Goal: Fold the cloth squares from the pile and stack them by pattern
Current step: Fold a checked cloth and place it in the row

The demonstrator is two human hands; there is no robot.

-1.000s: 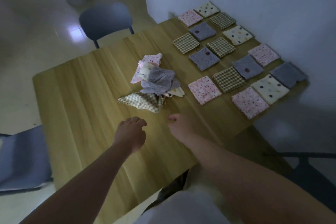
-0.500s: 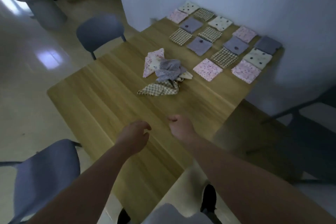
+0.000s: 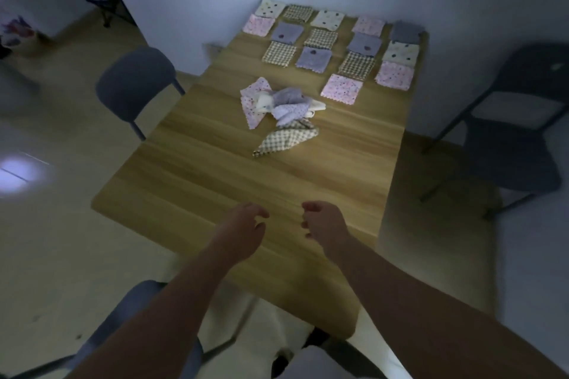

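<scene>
- A grey chair (image 3: 135, 77) stands at the left edge of the desk (image 3: 215, 181).
- The left hand (image 3: 243, 223) hovers over the near part of the desk. Its grip is loose, with the fingers half curled and the thumb apart from them, and it holds nothing.
- The pile (image 3: 281, 108) of unfolded cloth lies in the middle of the desk, well apart from both hands.
- A pink cloth (image 3: 253, 103) spreads at the left of the pile. A checked cloth (image 3: 286, 140) lies at its near side, with its long axis running from near left to far right and a corner pointing near left.
- The right hand (image 3: 324, 221) hovers just beside the left. Its grip is likewise slack and empty, fingers curled inward.
- Against half a second ago, both hands show their fingers a little more spread. They are as empty as before, and the pile looks unchanged.
- The folded squares (image 3: 341, 88) lie flat in rows at the far end of the desk, against the wall, with patterns mixed.
- A dark chair (image 3: 517, 120) stands to the right of the desk.
</scene>
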